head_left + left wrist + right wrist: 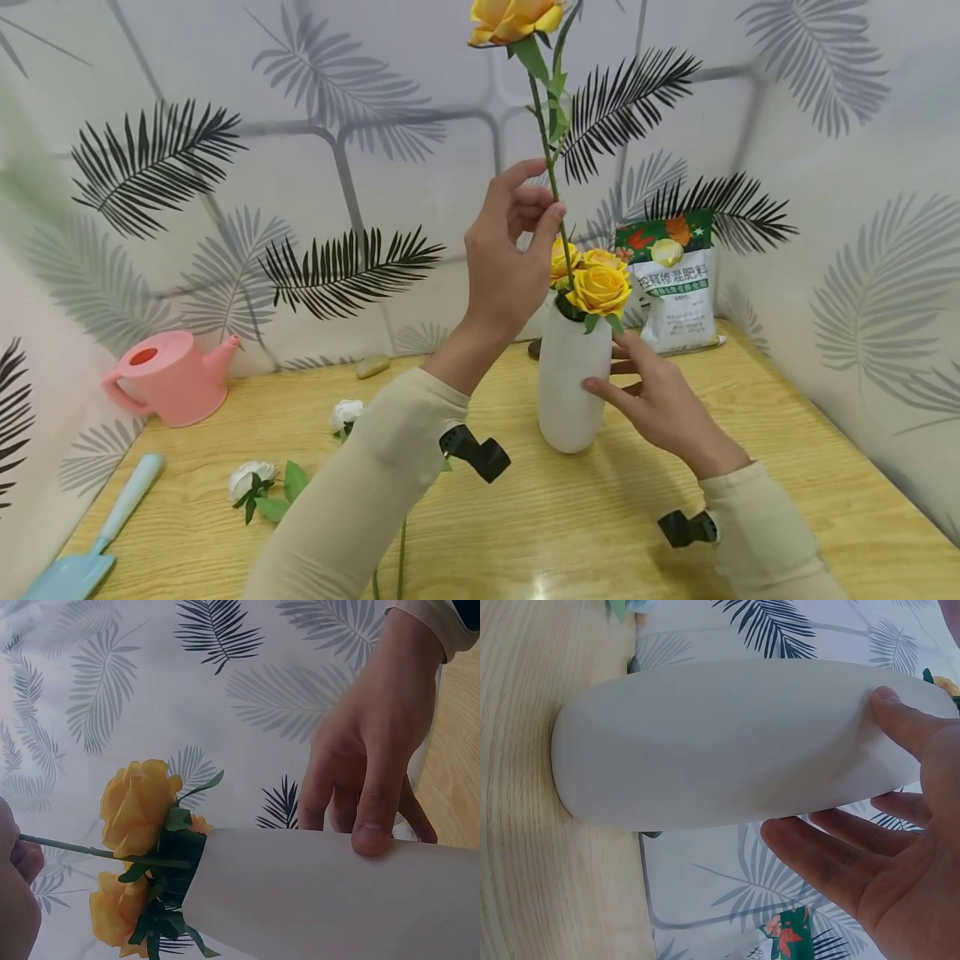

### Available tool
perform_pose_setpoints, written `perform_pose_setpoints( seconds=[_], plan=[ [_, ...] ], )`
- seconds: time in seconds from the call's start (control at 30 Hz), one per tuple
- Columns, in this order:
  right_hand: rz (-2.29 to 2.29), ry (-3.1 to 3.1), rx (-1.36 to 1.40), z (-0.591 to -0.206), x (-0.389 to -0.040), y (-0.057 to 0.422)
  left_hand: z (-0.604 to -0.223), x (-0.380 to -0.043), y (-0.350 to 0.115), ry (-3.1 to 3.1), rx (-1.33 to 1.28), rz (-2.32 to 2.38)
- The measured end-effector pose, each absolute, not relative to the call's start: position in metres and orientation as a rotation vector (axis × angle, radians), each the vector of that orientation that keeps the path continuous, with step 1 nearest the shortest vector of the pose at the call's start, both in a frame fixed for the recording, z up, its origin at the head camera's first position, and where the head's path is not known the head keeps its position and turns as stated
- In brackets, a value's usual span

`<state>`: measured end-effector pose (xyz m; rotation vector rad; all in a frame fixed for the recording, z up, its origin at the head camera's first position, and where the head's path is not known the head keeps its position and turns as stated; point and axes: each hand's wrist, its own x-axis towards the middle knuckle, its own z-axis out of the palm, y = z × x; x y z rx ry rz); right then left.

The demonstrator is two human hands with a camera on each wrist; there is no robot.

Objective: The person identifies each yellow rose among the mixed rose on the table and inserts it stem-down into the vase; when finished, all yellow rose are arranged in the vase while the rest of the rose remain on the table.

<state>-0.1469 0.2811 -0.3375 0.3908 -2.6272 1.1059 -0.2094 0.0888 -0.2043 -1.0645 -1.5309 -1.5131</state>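
My left hand [510, 258] pinches the green stem of a long yellow rose [517, 18] between thumb and fingers. Its bloom stands high at the top of the head view, and the stem's lower end goes down into the mouth of a white vase [573, 383]. Several yellow roses [600, 287] with green leaves fill that mouth. Around the vase's right side, my right hand [663, 408] holds it upright on the table; the thumb [904, 720] lies on one side and the fingers on the other. Only the left hand's edge [15, 900] shows in the left wrist view.
A pink watering can [180, 379] and a light blue trowel [123, 508] are at the left. White roses [251, 482] lie partly behind my left sleeve. Behind the vase stands a fertilizer bag [675, 287]. A stone [372, 366] sits by the leaf-patterned backdrop.
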Motion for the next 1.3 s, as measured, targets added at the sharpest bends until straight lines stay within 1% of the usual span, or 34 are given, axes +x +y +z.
perform_pose_setpoints(
  seconds=[0.5,0.9,1.3],
  plan=[
    [1.105,-2.654,0.365,-0.336,-0.147,0.281,-0.223,-0.213,0.092,-1.620,-1.083,-1.398],
    [1.103,-2.665,0.354,-0.336,-0.147,0.280,-0.232,-0.208,0.085,-1.829,-0.914,-1.396],
    [1.107,-2.659,0.359,-0.335,-0.146,0.280,-0.231,-0.204,0.075,-1.926,-0.913,-1.396]
  ],
)
